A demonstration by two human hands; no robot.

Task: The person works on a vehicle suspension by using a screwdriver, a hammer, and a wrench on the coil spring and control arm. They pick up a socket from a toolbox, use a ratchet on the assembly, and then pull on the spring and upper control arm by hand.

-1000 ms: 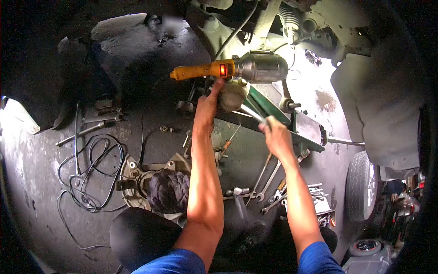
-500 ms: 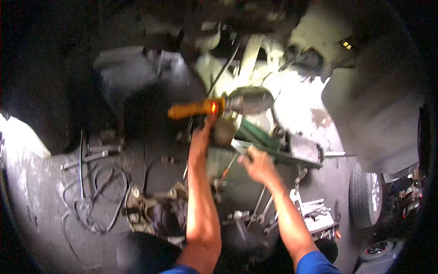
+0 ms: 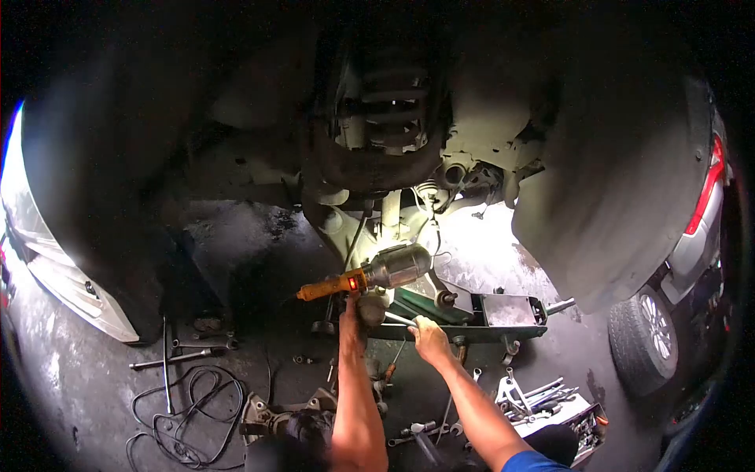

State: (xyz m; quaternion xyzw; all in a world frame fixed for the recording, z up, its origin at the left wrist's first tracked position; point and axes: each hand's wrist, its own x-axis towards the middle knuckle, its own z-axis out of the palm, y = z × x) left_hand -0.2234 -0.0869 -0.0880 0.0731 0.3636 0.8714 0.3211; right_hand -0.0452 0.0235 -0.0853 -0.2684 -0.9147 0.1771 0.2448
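Just under a caged work light [image 3: 399,266] with an orange handle, my left hand [image 3: 351,321] reaches up beside a rounded, dirty metal part [image 3: 372,310]. Its fingers are largely hidden, and I cannot tell what they grip. To the right, my right hand [image 3: 429,340] is closed around the end of a silver-shafted tool [image 3: 399,318]. That shaft points left toward the rounded part; its far end is hidden. Behind my hands, a long dark tray-like frame [image 3: 487,334] carries a green piece [image 3: 429,307].
Overhead is a raised car's wheel arch with a coil spring [image 3: 395,98]. Wrenches fill a tool tray [image 3: 578,413] at lower right. A wheel [image 3: 643,340] stands beyond it. A black cable [image 3: 189,405] and a cross wrench [image 3: 167,366] lie on the floor at left.
The view has tilted upward, so the light, hands and floor items sit lower in the picture. The image is sharper. My right hand still grips the silver-shafted tool, now at a shallower slant.
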